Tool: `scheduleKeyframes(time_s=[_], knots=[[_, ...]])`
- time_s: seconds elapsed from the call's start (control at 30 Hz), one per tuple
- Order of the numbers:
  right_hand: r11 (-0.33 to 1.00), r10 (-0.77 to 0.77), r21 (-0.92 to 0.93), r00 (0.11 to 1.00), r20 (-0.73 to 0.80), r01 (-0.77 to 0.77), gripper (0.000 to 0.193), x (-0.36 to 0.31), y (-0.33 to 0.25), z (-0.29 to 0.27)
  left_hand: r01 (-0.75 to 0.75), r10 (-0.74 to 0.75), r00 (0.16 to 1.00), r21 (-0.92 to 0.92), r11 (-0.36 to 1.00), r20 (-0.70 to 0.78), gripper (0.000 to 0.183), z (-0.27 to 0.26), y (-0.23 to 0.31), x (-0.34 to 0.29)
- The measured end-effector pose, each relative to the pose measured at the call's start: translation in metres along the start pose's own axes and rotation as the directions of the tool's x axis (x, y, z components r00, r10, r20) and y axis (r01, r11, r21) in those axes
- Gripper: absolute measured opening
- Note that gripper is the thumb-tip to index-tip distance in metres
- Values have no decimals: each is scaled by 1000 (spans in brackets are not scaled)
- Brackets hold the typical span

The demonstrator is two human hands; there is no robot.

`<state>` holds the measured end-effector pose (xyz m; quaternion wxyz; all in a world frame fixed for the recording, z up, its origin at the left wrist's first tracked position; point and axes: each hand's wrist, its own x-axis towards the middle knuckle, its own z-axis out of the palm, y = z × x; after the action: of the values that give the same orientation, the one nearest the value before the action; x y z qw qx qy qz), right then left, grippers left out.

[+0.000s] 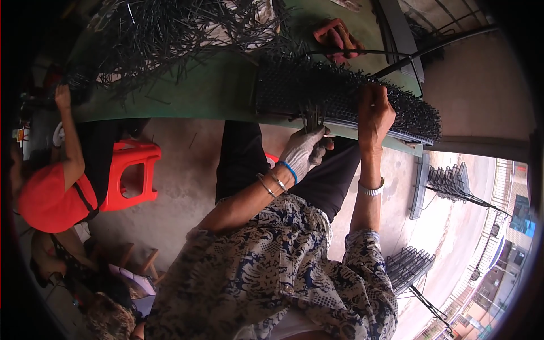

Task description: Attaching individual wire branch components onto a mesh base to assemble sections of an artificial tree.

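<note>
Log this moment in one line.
left hand: gloved, holding thin strips | right hand: at bristly black panel | green table: bears loose dark heap

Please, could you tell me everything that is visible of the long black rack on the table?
The long black rack has a mesh-like, perforated surface; its material is unclear. Short dark strips bristle densely along its far side and right end. It lies along the near edge of the green table, slanting in this view. The right hand covers part of it; contact is unclear.
</note>
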<state>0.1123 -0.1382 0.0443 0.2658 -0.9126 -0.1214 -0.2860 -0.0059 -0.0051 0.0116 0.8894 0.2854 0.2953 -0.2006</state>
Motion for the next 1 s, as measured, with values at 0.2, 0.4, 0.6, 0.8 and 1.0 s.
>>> scheduleKeyframes(time_s=[0.2,0.4,0.6,0.8,1.0], knots=[[991,-80,-96,993,83,88,7,5,-1,4,15,-10,997,-63,998,76,19,-3,-4,3],[947,-229,-218,971,64,237,13,4,-2,8,-17,22,995,-54,998,101,22,0,0,-2],[875,-332,-343,939,89,342,18,-1,-9,-4,-74,77,994,-37,997,72,21,6,1,-9],[913,-76,390,886,458,-123,24,-20,-6,-20,-77,73,995,75,994,64,21,6,0,-5],[636,-14,583,748,664,-505,13,-21,-16,-31,-109,102,992,97,989,73,21,11,1,-14]])
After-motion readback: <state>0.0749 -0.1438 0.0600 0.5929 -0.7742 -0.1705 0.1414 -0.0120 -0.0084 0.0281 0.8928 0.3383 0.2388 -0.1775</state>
